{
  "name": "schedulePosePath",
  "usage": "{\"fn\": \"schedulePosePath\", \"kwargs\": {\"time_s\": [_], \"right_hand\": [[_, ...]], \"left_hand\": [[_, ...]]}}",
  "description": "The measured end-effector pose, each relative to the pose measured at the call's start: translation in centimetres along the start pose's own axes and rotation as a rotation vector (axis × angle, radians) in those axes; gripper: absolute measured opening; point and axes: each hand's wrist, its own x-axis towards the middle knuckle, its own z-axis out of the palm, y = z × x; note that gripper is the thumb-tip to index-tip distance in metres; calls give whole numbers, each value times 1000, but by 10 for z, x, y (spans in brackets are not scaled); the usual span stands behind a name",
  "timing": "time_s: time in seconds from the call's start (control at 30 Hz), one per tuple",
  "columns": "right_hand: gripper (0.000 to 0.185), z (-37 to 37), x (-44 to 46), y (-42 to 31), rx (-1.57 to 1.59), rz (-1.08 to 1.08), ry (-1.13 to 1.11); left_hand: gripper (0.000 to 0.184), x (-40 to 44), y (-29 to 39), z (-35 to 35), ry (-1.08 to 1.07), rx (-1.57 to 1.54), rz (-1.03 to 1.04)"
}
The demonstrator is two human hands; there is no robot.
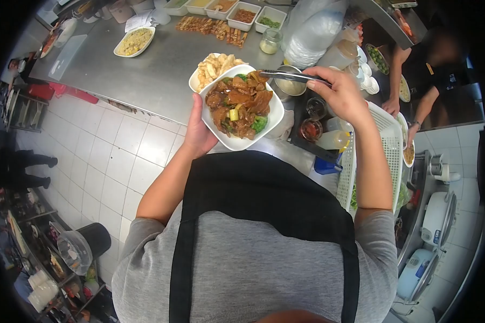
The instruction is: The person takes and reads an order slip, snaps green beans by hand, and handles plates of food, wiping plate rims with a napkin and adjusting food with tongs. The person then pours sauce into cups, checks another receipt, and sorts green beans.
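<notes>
My left hand [200,129] grips the near left side of a square white bowl [239,143] and holds it up in front of me. Brown saucy meat [250,110] with broccoli and a yellow-green vegetable piece fills the bowl. Between the fingers of my right hand [337,91] is a pair of dark metal tongs [293,75], whose tips reach the food at the bowl's far right edge. Whether the tips pinch a piece, I cannot make out. Just behind the bowl, a second white dish holds pale fried pieces [216,69], partly covered by the bowl.
On the steel counter [161,75] stand a dish of yellow rice [135,41], skewers [213,29], a glass jar [270,41] and topping containers [243,16]. A white basket [385,129] stands by my right arm. At the right, another person's hands [412,130] hold a dish.
</notes>
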Motion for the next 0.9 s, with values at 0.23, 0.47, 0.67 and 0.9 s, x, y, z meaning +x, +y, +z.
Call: {"fn": "schedulePosePath", "kwargs": {"time_s": [0.23, 0.47, 0.67, 0.9], "right_hand": [[25, 7, -25, -60, -293, -308, 264], [27, 40, -43, -71, -401, -407, 118], [29, 14, -36, -57, -275, -39, 203], [31, 57, 14, 40, -543, 361, 88]], "left_hand": [[76, 4, 2, -10, 5, -37, 17], [78, 1, 9, -13, 38, -44, 14], [79, -11, 17, -25, 77, -59, -2], [78, -29, 25, -37, 88, -39, -20]]}}
